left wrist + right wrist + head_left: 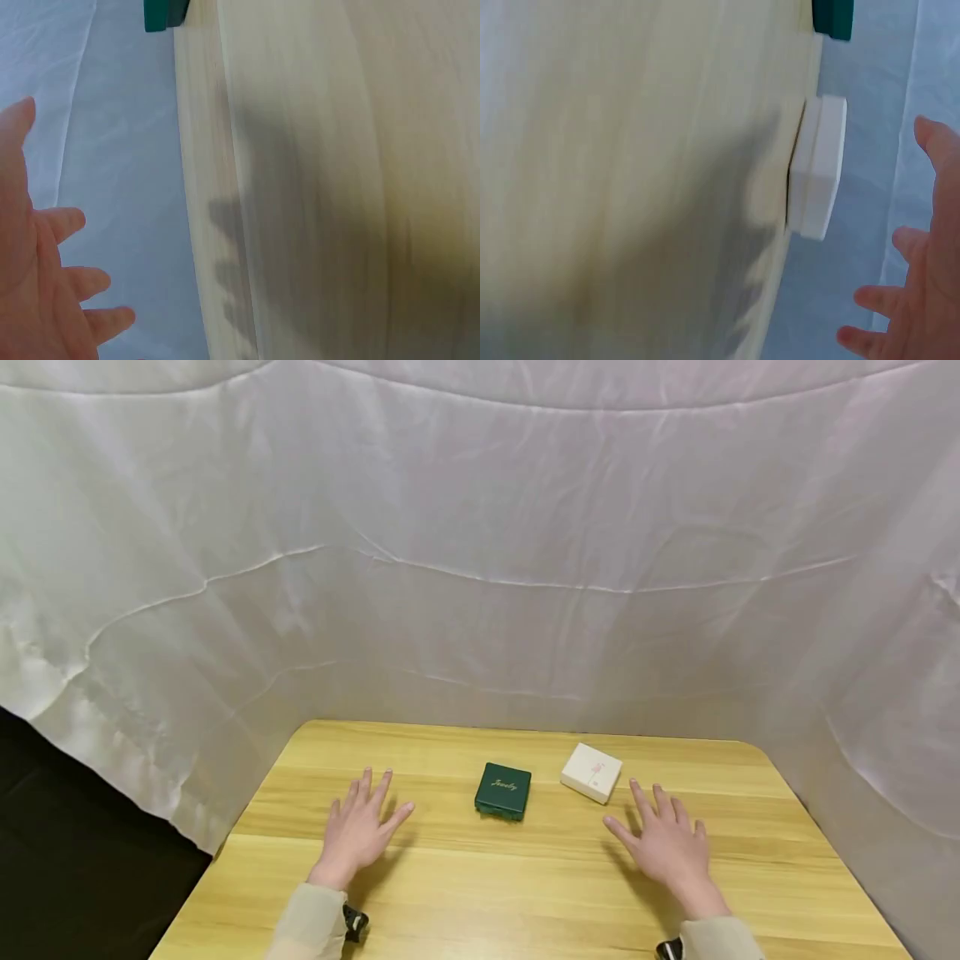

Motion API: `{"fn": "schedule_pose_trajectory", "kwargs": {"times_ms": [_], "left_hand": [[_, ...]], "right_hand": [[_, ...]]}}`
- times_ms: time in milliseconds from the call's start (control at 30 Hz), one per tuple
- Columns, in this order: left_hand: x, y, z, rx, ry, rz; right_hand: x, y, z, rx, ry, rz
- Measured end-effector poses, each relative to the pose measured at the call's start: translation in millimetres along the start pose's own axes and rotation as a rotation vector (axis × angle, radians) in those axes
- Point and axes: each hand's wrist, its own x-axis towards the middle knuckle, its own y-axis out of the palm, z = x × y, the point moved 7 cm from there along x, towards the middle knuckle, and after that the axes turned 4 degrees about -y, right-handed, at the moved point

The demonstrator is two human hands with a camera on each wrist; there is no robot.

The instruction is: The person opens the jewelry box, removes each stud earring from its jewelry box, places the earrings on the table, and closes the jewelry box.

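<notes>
Tabletop [480, 893]: smooth wood grain, faint sheen. Drape [525, 510]: satiny cloth, creased, softly glossy. White box [590, 771]: matt, smooth, card-like. Green box [503, 797]: smooth, low sheen, material unclear. Sleeves [309, 918]: matt cloth.

Through my head view I see a worktop [480, 893] of pale yellow wood grain, its far corners rounded. Beyond it and along both sides I have a shiny whitish-grey cloth [525, 502] hanging, long wavy creases [540, 584] running across it. Low on my left, past the cloth's slanting edge, sits a black area [75, 852]; I can't tell what it is.
</notes>
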Motion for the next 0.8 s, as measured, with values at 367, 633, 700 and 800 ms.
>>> {"fn": "schedule_pose_trajectory", "kwargs": {"times_ms": [367, 633, 700, 800], "left_hand": [[5.3, 8.6, -26.5, -0.144, 0.033, 0.034], [12.8, 23.4, -43.3, -0.26, 0.024, 0.061], [15.2, 27.3, -47.5, -0.284, 0.027, 0.066], [18.6, 31.6, -54.5, -0.311, 0.036, 0.07]], "right_hand": [[8.1, 9, 51, 0.182, -0.059, 0.04], [22.5, 22, 82, 0.347, -0.096, 0.053], [26.1, 25, 87, 0.372, -0.089, 0.057], [31.2, 31, 93, 0.395, -0.075, 0.066]]}}
